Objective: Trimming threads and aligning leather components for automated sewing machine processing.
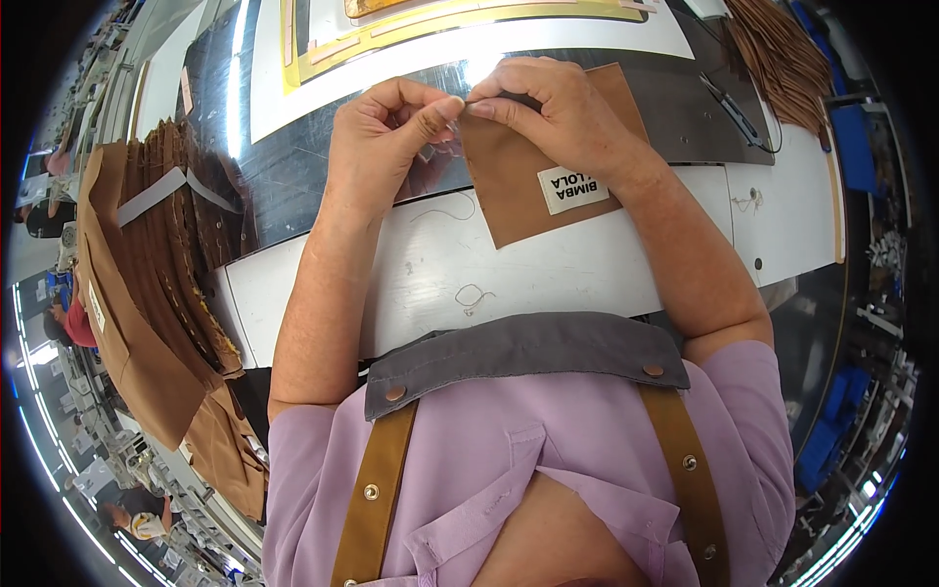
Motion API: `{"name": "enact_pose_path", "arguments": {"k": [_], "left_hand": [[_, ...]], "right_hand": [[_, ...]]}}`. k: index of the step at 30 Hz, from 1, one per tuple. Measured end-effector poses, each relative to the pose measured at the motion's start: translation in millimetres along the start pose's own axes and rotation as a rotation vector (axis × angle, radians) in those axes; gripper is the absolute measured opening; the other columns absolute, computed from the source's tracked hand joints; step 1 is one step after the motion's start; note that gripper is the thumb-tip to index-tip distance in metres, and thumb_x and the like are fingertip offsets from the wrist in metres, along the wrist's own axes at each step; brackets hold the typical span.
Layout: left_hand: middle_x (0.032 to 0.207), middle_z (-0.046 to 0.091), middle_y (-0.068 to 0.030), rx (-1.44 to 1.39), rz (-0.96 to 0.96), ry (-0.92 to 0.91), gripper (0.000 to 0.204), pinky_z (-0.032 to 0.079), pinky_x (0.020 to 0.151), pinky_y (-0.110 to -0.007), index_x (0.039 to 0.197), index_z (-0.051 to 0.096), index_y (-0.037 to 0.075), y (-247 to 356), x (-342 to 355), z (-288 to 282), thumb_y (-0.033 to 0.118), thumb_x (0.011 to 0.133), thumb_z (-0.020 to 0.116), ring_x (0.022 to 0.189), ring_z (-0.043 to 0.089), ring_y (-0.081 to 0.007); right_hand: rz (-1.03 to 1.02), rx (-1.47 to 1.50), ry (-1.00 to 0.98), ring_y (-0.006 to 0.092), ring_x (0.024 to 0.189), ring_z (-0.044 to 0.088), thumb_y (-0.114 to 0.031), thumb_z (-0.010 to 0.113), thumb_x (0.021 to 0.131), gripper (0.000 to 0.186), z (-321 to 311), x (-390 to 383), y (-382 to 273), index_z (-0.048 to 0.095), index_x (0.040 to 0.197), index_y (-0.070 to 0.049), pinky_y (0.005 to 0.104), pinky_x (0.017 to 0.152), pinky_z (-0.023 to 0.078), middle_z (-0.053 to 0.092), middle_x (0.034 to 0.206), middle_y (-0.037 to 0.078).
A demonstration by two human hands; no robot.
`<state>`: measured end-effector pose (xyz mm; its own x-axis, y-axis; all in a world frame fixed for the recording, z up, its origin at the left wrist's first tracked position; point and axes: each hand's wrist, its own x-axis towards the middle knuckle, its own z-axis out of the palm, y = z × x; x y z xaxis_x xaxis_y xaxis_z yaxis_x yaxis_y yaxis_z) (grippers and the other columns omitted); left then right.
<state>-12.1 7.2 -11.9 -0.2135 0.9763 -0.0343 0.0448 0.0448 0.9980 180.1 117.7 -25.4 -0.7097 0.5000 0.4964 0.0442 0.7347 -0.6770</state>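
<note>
A flat brown panel with a white label sewn near one edge is held over the front of the table. My right hand grips it, thumb and finger pinched at its left edge near the upper corner. Against that same edge, my left hand has its thumb and index finger pressed together, the tips meeting those of the right hand. Whatever lies between the left fingertips, perhaps a thread, is too small to make out.
Brown panels stand in a strapped stack at left; another stack lies far right. A slim dark tool with a cord rests on the dark plate. Loose thread lies on the white table. A yellow frame is behind.
</note>
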Motion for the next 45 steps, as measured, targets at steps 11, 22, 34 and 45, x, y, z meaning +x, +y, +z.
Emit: {"name": "enact_pose_path", "arguments": {"k": [11, 22, 34, 45], "left_hand": [[0.075, 0.060, 0.0023, 0.099, -0.143, 0.369, 0.030, 0.042, 0.049, -0.022, 0.094, 0.071, 0.002, 15.2, -14.0, -11.4, 0.031, 0.097, 0.077, 0.048, 0.048, -0.0072], [0.075, 0.067, 0.0010, 0.305, 0.011, -0.120, 0.017, 0.049, 0.060, -0.022, 0.088, 0.073, 0.001, 6.3, -24.9, -7.6, 0.016, 0.092, 0.081, 0.067, 0.058, -0.0038], [0.080, 0.064, 0.0008, 0.428, 0.156, -0.127, 0.006, 0.048, 0.060, -0.020, 0.093, 0.070, 0.002, -0.6, -25.2, 0.2, 0.005, 0.094, 0.075, 0.066, 0.057, -0.0032], [0.070, 0.061, 0.0028, 0.275, 0.162, 0.128, 0.023, 0.047, 0.053, -0.020, 0.100, 0.070, 0.004, 12.1, -39.4, 1.0, 0.014, 0.086, 0.085, 0.062, 0.058, -0.0040]], "right_hand": [[0.081, 0.069, 0.009, 0.0242, 0.081, 0.069, -0.023, 0.073, 0.095, 0.020, 1.8, -1.3, 0.2, 0.076, 0.100, -0.005, 0.0357, 0.075, 0.054, 0.075, 0.090, 0.010], [0.101, 0.056, -0.001, 0.0234, 0.086, 0.070, -0.026, 0.071, 0.097, 0.022, -1.4, -1.6, 2.3, 0.076, 0.102, -0.005, 0.0353, 0.078, 0.054, 0.076, 0.094, 0.010], [0.210, 0.147, 0.001, 0.0186, 0.090, 0.069, -0.027, 0.069, 0.099, 0.024, -2.3, -0.6, -2.0, 0.076, 0.104, -0.005, 0.0328, 0.083, 0.053, 0.076, 0.095, 0.008], [0.186, 0.106, -0.033, 0.0091, 0.088, 0.065, -0.022, 0.069, 0.101, 0.020, -4.3, -1.2, -0.2, 0.073, 0.104, -0.003, 0.0263, 0.083, 0.053, 0.073, 0.094, 0.002]]}}
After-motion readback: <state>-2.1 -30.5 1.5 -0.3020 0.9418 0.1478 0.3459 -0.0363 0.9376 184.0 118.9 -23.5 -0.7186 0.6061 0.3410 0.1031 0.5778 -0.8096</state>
